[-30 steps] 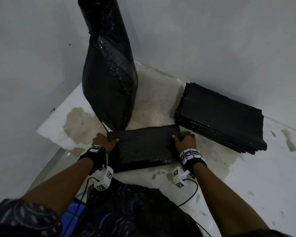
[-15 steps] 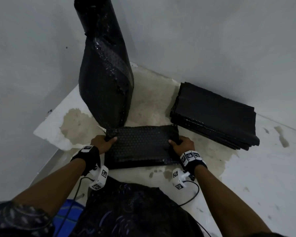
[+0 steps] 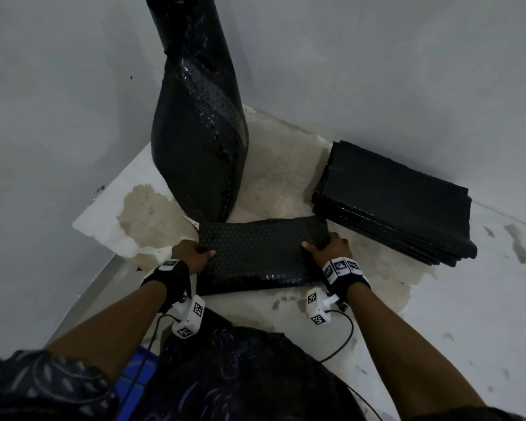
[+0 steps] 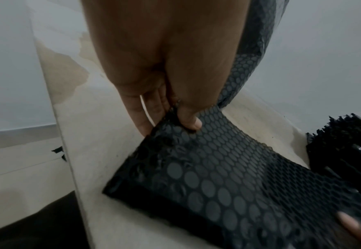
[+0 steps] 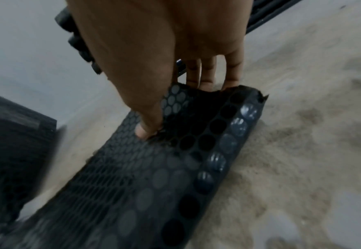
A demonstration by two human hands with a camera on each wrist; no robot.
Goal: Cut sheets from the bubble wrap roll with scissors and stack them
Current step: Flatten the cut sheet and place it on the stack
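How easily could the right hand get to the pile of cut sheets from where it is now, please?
Probably easily: the pile lies just beyond the right hand with bare floor between. But that hand grips the folded sheet, so it must carry or release it first.

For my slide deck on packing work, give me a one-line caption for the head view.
Both hands, left and right, grip a folded black bubble wrap sheet between the upright roll and the stack.

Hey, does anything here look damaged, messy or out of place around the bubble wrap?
The floor is the odd part: its white coating has peeled into a ragged tan patch under the bubble wrap roll and the folded sheet. The stack of cut sheets lies fairly neat. No scissors are in view.
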